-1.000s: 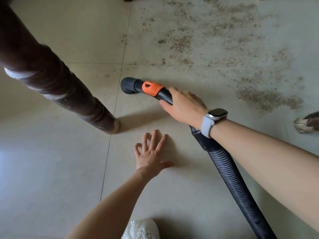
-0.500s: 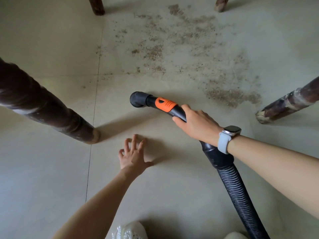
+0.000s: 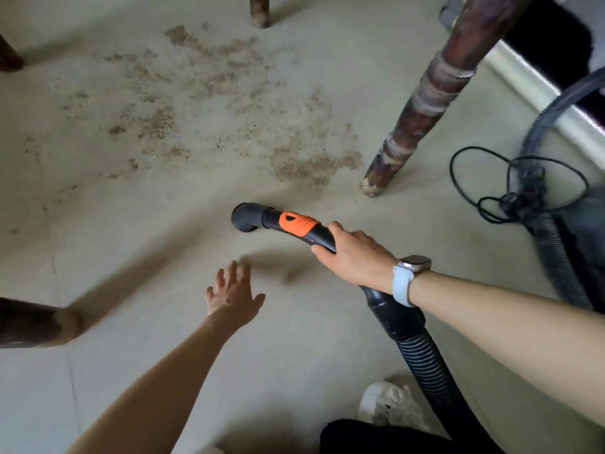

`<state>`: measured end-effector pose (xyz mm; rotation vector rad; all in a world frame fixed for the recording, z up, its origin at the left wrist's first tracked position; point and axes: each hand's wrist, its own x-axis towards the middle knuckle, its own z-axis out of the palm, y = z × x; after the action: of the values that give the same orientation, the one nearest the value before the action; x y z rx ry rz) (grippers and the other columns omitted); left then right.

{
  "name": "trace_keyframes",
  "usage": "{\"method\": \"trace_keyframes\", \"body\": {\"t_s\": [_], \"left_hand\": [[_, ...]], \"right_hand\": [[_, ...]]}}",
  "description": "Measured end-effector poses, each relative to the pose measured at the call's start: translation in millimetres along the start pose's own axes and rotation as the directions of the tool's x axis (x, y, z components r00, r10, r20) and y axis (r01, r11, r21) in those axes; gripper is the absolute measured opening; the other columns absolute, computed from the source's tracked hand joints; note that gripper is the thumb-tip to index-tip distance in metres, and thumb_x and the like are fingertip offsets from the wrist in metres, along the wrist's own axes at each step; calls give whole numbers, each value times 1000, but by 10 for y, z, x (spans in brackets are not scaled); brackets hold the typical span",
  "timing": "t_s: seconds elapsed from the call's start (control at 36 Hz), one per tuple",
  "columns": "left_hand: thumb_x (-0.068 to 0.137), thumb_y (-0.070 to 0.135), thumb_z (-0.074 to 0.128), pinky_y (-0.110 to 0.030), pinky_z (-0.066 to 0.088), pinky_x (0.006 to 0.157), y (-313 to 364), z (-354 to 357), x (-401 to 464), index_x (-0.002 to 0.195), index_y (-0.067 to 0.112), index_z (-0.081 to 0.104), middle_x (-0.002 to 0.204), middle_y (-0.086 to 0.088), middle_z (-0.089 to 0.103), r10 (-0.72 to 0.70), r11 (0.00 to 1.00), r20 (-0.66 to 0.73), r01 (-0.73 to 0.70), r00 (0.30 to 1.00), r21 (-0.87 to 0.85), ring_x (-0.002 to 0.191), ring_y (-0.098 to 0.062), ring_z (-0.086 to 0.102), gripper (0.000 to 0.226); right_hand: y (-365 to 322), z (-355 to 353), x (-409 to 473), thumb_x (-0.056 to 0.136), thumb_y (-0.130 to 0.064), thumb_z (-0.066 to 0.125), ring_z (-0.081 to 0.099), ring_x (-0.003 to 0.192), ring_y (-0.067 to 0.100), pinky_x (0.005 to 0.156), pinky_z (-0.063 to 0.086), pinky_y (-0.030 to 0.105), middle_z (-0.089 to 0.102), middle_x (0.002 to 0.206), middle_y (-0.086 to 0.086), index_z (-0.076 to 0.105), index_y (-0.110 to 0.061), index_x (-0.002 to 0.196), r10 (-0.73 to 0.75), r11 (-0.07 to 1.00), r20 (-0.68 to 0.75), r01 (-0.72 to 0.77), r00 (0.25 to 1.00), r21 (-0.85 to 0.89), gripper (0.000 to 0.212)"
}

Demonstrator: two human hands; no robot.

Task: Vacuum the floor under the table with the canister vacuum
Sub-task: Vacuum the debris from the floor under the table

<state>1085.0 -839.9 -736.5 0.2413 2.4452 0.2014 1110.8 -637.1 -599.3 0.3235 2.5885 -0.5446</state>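
While our view swings right, the nozzle (image 3: 246, 217) has crept toward the debris (image 3: 314, 167) without reaching it. Our right hand (image 3: 355, 255) grips the handle; our left hand (image 3: 233, 294) hovers spread, holding nothing. Suction pass comes next, we reckon.

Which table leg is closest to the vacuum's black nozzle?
The worn, banded table leg on the right, beside the tangled cord. Its foot lands just past the nozzle; the other legs sit at the picture's edges.

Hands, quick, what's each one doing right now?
Left hand: open, fingers spread, holding nothing.
Right hand: closed around the vacuum handle.
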Motion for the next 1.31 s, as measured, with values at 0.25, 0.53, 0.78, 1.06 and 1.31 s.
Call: {"method": "trace_keyframes", "body": {"t_s": [0.25,0.53,0.78,1.06,1.31], "left_hand": [[90,52,51,-50,22,111,682,151,89,151,28,4,159,-4,-9,160,977,81,-170,984,129,145,-29,-3,81],[89,56,51,-50,17,113,934,271,166,150,36,1,157,-1,-19,277,899,142,-309,950,310,145,-32,-12,82],[89,58,49,-47,13,114,719,304,196,149,41,-6,156,4,-27,298,871,156,-335,942,359,144,-25,-20,84],[92,53,45,-44,14,114,682,259,181,149,42,2,158,11,-16,317,885,112,-336,942,324,146,-17,-13,72],[95,47,45,-38,21,114,536,146,241,151,33,14,159,12,3,326,935,82,-334,942,118,146,-11,1,65]], "right_hand": [[548,-75,-196,97,-42,42,47,66,30,57,34,33,40,65,-4,38,-15,106,196,980,-146,-188,970,65,29],[862,-13,-357,98,-41,40,60,86,36,62,33,33,63,98,13,38,-9,116,335,942,-246,-333,909,49,37],[818,-53,-169,98,-40,42,55,78,34,64,40,34,58,94,13,39,-7,113,379,919,-177,-347,908,188,36],[623,15,-22,95,-40,46,65,73,37,70,55,45,64,89,15,39,-10,106,302,917,-115,-255,946,307,33],[506,116,45,96,-41,43,60,70,35,65,52,42,58,81,9,37,-11,104,255,944,-142,-214,957,251,32]]}}
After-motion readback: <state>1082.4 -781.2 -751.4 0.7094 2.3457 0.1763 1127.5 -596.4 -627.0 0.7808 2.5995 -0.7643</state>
